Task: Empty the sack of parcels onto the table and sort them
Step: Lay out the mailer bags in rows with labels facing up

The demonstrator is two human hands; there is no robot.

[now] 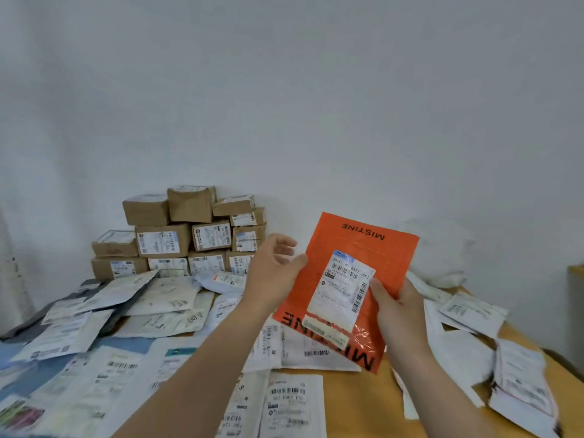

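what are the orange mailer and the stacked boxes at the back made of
Orange mailer: probably thin glossy plastic film, shiny and crinkled near its lower edge. Stacked boxes: apparently matte brown cardboard, with dented corners and creased faces.

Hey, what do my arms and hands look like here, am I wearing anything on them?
Nothing worn shows. The left hand and right hand are ungloved, and both forearms are bare down to the frame's edge, with no sleeve, watch or bracelet in view.
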